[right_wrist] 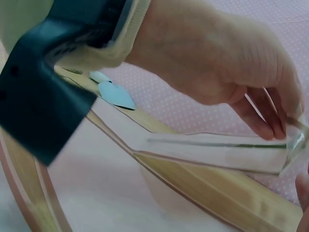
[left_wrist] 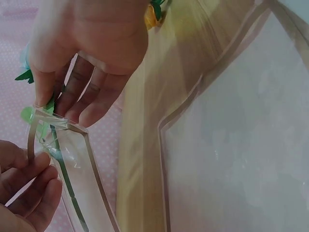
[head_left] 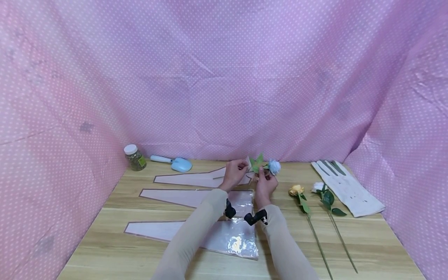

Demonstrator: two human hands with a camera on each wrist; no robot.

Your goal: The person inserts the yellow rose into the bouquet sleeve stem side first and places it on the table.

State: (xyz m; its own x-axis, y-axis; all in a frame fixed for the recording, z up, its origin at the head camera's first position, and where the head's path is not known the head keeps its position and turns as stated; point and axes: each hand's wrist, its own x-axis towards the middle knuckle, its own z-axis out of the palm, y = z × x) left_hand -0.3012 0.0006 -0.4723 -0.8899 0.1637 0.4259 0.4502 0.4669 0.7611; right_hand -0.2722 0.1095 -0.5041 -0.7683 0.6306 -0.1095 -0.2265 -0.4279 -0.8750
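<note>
Beige-sleeved arms [head_left: 190, 229]: left hand [head_left: 235, 174] pinches clear-plastic, brown-edged wrapper [left_wrist: 87, 179]; right hand [head_left: 265, 188] grips round, pale-blue rose [head_left: 274, 167] beside wrapper's mouth — probably light, best held by green stem [left_wrist: 66, 179].

Pink fabric [head_left: 224, 77] with white dots, hanging creased behind and along both sides, wood-grained table [head_left: 105, 249] below.

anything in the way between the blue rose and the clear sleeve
No separate object visibly blocks the blue rose: its stem already appears to run inside the clear sleeve. At the sleeve's mouth, though, its green leaves could catch on the edge, and the right hand holds the rose close by.
</note>
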